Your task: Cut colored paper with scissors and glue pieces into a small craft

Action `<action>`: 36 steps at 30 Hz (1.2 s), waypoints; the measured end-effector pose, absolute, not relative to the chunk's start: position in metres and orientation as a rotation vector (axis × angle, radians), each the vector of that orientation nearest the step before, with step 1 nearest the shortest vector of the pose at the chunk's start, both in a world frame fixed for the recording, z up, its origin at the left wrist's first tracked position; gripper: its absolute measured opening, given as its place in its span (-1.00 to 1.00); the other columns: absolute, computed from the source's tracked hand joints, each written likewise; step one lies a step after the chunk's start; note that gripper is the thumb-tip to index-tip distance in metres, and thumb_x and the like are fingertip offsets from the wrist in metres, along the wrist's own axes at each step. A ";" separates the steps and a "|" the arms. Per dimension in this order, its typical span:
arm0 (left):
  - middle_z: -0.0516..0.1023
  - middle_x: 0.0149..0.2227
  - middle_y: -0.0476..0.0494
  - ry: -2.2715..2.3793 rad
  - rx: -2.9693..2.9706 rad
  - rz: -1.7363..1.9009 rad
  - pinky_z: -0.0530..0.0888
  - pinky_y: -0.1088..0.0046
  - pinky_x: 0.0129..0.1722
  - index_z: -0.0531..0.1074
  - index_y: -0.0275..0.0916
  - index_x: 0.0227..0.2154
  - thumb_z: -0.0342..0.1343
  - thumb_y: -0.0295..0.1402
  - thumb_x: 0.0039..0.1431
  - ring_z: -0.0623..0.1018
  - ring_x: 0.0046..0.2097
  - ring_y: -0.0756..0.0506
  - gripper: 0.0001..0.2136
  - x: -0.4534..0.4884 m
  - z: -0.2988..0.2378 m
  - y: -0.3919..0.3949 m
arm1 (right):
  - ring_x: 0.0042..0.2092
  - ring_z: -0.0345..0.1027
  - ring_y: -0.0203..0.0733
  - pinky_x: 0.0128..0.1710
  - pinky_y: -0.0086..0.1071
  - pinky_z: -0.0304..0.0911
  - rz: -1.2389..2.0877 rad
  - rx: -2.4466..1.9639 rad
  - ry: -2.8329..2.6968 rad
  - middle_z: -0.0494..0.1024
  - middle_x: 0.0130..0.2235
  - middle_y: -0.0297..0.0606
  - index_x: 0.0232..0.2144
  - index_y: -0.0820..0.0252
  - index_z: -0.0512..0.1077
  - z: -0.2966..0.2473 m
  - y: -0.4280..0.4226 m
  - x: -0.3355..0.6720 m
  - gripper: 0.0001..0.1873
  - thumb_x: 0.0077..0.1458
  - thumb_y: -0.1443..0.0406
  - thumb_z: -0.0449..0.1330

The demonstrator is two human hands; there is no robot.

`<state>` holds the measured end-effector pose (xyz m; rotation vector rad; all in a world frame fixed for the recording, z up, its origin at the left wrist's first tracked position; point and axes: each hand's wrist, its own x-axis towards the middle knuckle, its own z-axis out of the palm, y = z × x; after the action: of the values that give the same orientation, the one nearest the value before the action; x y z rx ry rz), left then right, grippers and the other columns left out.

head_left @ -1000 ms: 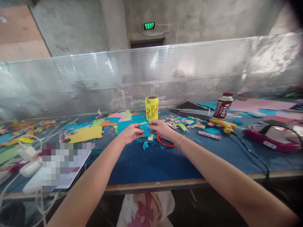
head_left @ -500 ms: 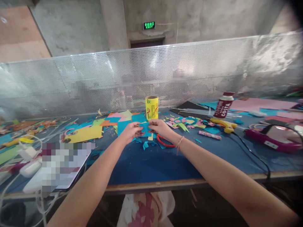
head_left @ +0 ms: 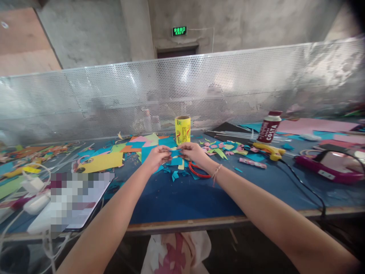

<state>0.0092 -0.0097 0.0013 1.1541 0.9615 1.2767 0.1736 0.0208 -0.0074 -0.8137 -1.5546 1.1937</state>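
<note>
Two pinch grips — left hand [head_left: 156, 156], right hand [head_left: 194, 153] — on a half-hidden blue scrap [head_left: 175, 152].

- Yellow tape roll [head_left: 182, 130]: standing upright, centre-back of table [head_left: 185, 198].
- Bottle [head_left: 268, 127], red cap: standing well to rt of roll.
- Yellow glue gun [head_left: 268, 150]: lying just in front of bottle, w/ blk cable [head_left: 302, 186] trailing to table's front edge.
- Red scissors [head_left: 198, 171]: lying beside blue scraps [head_left: 175, 175].
- Yellow sheet [head_left: 99, 161]: lying at left.
- Metal screen [head_left: 114, 99]: running along far edge.
- Exit sign [head_left: 179, 31]: glowing above.
</note>
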 end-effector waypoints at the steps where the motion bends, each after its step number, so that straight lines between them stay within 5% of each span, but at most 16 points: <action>1: 0.40 -0.58 0.01 0.963 1.152 1.285 0.44 0.44 -0.40 0.32 -0.31 -0.49 0.19 -0.55 -0.22 0.45 -0.53 0.05 -0.81 0.009 0.001 -0.010 | -0.48 0.30 -0.40 -0.42 -0.43 0.31 1.166 -0.828 -1.562 0.42 -0.49 -0.36 -0.49 0.22 0.41 -0.007 0.021 0.174 -0.89 -0.22 0.37 0.17; 29: 0.41 -0.60 0.01 1.112 1.622 1.585 0.35 0.52 -0.44 0.43 -0.26 -0.52 0.14 -0.41 -0.18 0.39 -0.51 0.05 -0.92 0.010 0.006 -0.015 | -0.46 0.29 -0.31 -0.46 -0.43 0.19 0.508 -0.893 -1.730 0.51 -0.46 -0.29 -0.41 0.18 0.51 0.003 0.010 0.179 -0.78 -0.12 0.34 0.09; 36: 0.42 -0.54 -0.03 1.076 1.791 1.612 0.38 0.52 -0.45 0.45 -0.25 -0.50 0.03 -0.46 -0.11 0.42 -0.45 0.02 -0.89 0.008 0.004 -0.015 | -0.35 0.35 -0.27 -0.31 -0.40 0.23 0.336 -0.775 -1.777 0.52 -0.41 -0.28 -0.42 0.16 0.51 0.007 0.003 0.180 -0.77 -0.10 0.39 0.06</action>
<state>0.0079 -0.0155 0.0043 1.7911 1.0760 1.6124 0.1800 0.0027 0.0075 -0.7751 -1.7771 0.3361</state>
